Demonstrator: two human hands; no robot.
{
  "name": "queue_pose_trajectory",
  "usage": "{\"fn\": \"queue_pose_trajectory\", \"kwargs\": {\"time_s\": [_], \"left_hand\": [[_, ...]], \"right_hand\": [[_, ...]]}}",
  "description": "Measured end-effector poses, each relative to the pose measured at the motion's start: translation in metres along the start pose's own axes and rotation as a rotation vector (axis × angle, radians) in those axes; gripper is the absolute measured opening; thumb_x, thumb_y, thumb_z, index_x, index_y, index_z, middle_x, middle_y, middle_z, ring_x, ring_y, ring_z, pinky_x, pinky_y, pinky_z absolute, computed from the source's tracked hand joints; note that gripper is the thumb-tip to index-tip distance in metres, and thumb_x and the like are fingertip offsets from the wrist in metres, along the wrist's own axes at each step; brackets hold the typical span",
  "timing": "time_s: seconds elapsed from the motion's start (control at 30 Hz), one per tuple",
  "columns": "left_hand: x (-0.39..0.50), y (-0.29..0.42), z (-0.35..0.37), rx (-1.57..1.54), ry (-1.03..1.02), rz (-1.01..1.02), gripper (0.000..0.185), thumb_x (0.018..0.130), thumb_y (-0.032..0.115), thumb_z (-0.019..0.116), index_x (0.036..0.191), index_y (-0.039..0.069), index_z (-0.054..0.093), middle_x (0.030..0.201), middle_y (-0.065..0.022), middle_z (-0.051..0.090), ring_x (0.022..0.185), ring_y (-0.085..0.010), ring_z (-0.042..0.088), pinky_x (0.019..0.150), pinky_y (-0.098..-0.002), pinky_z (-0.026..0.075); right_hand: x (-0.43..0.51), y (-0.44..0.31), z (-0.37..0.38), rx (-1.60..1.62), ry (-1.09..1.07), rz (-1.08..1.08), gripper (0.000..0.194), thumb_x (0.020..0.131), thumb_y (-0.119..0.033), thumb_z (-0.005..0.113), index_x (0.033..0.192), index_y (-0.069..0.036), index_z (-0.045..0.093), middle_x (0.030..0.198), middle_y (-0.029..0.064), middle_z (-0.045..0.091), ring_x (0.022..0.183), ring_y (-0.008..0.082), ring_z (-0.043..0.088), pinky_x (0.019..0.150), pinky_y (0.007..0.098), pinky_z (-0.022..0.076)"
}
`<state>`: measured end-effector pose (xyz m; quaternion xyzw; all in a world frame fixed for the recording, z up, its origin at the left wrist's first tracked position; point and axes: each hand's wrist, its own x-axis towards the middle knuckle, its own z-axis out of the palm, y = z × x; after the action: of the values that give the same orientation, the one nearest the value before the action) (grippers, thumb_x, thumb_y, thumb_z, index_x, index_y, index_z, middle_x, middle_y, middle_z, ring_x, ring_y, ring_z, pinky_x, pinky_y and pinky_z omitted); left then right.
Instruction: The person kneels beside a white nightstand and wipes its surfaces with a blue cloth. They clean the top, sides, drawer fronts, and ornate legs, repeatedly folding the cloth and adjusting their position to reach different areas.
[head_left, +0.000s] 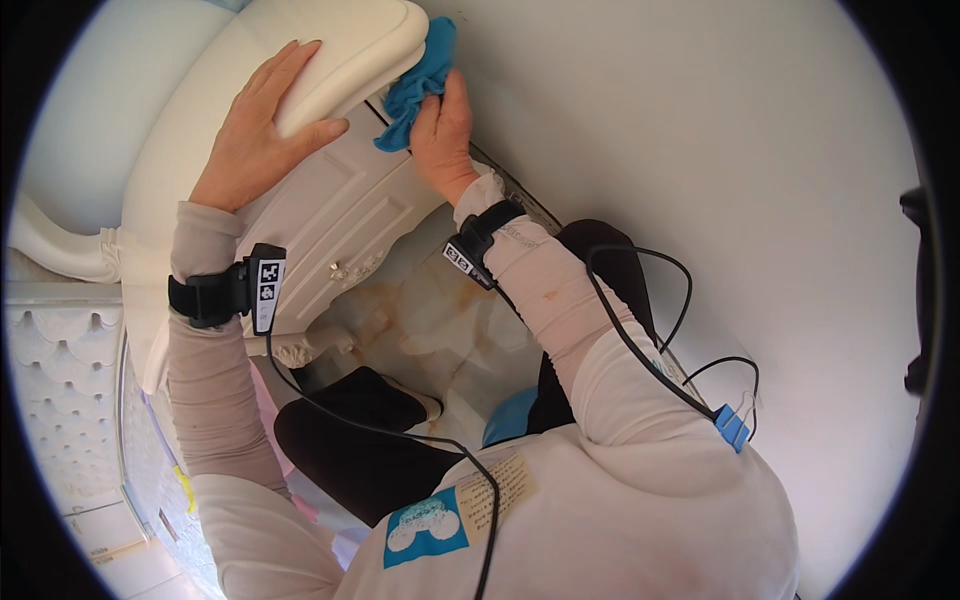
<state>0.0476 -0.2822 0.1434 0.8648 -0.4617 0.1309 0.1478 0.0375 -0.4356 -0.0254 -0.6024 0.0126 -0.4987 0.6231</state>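
Note:
My left hand (259, 135) rests with fingers spread on the cream top (195, 112) of a nightstand-like cabinet, its thumb near the moulded edge. In my right hand (444, 135) is a crumpled blue cloth (424, 79), gripped between thumb and fingers. The cloth lies against the cabinet's rounded corner and side, on the side towards the wall. Part of the cloth is hidden under the overhanging top. Below the top, the white drawer fronts (319, 191) carry raised panels, and a crystal-like knob (339, 271) sits on the lower one.
A plain pale wall (697, 172) stands close on my right. Marble-look floor tiles (420, 292) lie beneath the cabinet's carved foot (300, 351). On the left are a curved white furniture part (64, 240) and a tufted pale panel (64, 382). Black cables (397, 433) run from both wrist devices across my body.

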Motion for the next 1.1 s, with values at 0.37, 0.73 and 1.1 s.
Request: {"fn": "queue_pose_trajectory", "kwargs": {"time_s": [0.37, 0.73, 1.1], "left_hand": [[0.000, -0.008, 0.002, -0.005, -0.024, -0.070, 0.077, 0.069, 0.035, 0.074, 0.136, 0.014, 0.043, 0.141, -0.0175, 0.038, 0.131, -0.0332, 0.035, 0.107, -0.0381, 0.031], [0.003, 0.002, -0.002, -0.041, -0.033, -0.108, 0.079, 0.067, 0.032, 0.075, 0.137, 0.014, 0.043, 0.141, -0.0164, 0.039, 0.130, -0.0317, 0.038, 0.106, -0.0370, 0.032], [0.001, 0.001, -0.007, -0.092, -0.063, -0.103, 0.079, 0.069, 0.020, 0.075, 0.139, 0.012, 0.040, 0.141, -0.0112, 0.040, 0.129, -0.0257, 0.038, 0.108, -0.0341, 0.029]], "right_hand": [[-0.015, 0.028, -0.034, -0.069, 0.005, 0.274, 0.023, 0.082, -0.002, 0.046, 0.103, 0.006, 0.051, 0.096, 0.0237, 0.059, 0.086, 0.0390, 0.056, 0.079, 0.0404, 0.0456], [0.007, -0.003, -0.001, -0.163, -0.007, -0.245, 0.045, 0.082, -0.003, 0.049, 0.125, 0.002, 0.042, 0.121, 0.0207, 0.049, 0.108, 0.0407, 0.045, 0.094, 0.0441, 0.0374], [-0.023, 0.055, -0.007, 0.196, 0.114, 0.167, 0.029, 0.093, -0.014, 0.039, 0.115, 0.000, 0.051, 0.092, 0.0141, 0.058, 0.083, 0.0253, 0.057, 0.080, 0.0346, 0.0460]]}}
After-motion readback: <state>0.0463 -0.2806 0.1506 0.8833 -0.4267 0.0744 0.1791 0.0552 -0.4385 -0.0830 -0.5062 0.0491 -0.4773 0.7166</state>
